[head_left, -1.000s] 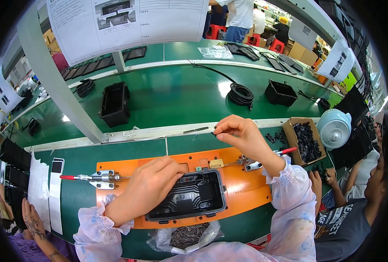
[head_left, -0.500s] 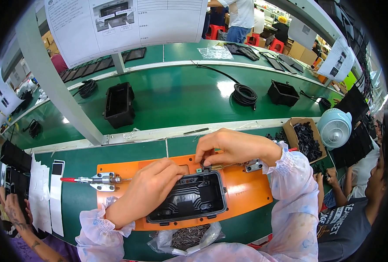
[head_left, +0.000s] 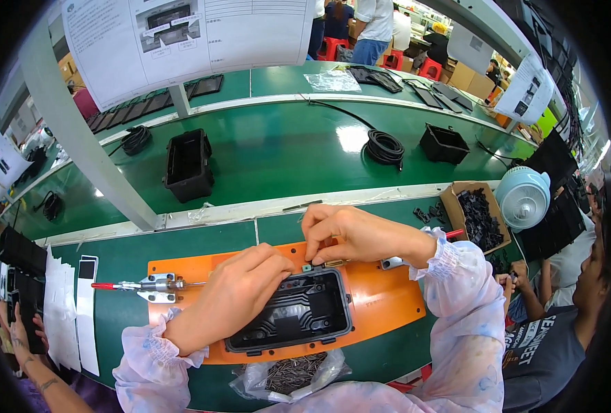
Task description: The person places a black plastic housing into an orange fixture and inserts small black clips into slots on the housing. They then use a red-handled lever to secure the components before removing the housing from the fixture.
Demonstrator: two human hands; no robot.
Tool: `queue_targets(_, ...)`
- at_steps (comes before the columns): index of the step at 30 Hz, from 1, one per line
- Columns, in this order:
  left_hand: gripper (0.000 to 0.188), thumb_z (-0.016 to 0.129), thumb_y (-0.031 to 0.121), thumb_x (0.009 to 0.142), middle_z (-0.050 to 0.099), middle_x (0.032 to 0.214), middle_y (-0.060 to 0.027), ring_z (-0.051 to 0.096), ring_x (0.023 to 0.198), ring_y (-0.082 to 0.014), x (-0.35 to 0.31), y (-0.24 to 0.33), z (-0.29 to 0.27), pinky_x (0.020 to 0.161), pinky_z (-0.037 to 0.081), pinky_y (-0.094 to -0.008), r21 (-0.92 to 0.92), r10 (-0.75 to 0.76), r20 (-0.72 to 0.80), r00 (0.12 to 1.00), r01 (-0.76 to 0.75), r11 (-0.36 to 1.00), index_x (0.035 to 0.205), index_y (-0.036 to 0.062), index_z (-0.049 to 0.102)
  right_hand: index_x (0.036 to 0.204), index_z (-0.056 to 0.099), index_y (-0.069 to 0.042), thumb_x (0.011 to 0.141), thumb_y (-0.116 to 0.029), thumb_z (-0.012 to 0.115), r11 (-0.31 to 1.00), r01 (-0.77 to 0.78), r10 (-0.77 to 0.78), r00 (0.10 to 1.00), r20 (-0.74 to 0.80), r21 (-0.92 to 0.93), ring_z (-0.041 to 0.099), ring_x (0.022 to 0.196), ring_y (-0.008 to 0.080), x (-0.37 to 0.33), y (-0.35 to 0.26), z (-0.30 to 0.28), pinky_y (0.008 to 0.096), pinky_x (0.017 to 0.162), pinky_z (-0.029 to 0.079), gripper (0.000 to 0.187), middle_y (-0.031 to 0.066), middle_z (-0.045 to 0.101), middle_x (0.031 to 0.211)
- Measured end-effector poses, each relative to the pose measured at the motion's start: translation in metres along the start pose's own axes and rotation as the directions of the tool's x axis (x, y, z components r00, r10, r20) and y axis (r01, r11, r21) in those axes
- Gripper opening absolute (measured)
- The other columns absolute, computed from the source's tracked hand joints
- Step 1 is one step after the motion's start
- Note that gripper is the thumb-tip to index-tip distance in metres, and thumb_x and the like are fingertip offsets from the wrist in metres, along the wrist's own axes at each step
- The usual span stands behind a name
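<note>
A black plastic box [head_left: 288,313], its open side up, sits in an orange fixture board [head_left: 381,299] in front of me. My left hand [head_left: 247,282] lies over the box's far left corner, fingers curled together at its rim; what they grip, if anything, is hidden. At the far right part of the same rim, my right hand [head_left: 353,234] pinches with thumb and fingers. A small dark piece shows at those fingertips, too small to name. On the left of the board is a toggle clamp [head_left: 157,285] with a red handle; another clamp is partly covered by my right wrist.
A plastic bag of metal pins [head_left: 295,375] lies against the board's near edge. At right stand a carton of black parts [head_left: 481,217] and a light-blue fan [head_left: 523,196]. Beyond the ledge are black boxes [head_left: 188,165] and a coiled cable [head_left: 384,147]. Co-workers sit on both sides.
My right hand's fingers have shifted slightly at the rim, and the small black piece under them shows less. The left hand stays at its corner. The whole view has moved a little.
</note>
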State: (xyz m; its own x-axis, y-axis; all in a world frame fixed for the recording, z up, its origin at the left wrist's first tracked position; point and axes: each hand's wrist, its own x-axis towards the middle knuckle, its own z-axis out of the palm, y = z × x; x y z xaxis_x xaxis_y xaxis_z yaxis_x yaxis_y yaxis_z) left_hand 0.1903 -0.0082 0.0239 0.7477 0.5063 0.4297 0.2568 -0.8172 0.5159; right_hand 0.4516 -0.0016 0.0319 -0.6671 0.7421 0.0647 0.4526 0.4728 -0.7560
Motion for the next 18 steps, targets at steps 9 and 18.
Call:
queue_targets(9,0.011,0.068,0.008,0.089,0.062,0.094,-0.0100,0.063,0.085,-0.0304,0.029,0.004,0.018,0.072,0.052,-0.0404,-0.025,0.076,0.033,0.997,-0.076,0.997,0.099,0.0037,0.066,0.104,0.067,0.000,0.091,-0.014,0.075,0.993,-0.102,0.115,0.880,-0.461,0.052,0.067,0.084,0.0179,-0.033,-0.001,0.009,0.0303,0.074,0.053,0.020,0.0086,0.066,0.095)
queue_targets(18,0.012,0.071,0.012,0.086,0.063,0.089,-0.0062,0.060,0.086,-0.0265,0.050,-0.008,0.047,0.071,0.052,-0.0380,0.030,0.187,0.032,0.982,-0.188,0.982,0.097,0.0066,0.068,0.098,0.068,0.004,0.094,-0.005,0.069,0.961,-0.153,0.272,0.660,-0.701,0.229,0.062,0.085,0.0105,-0.118,-0.025,0.008,0.0232,0.073,0.052,0.009,0.0051,0.064,0.094)
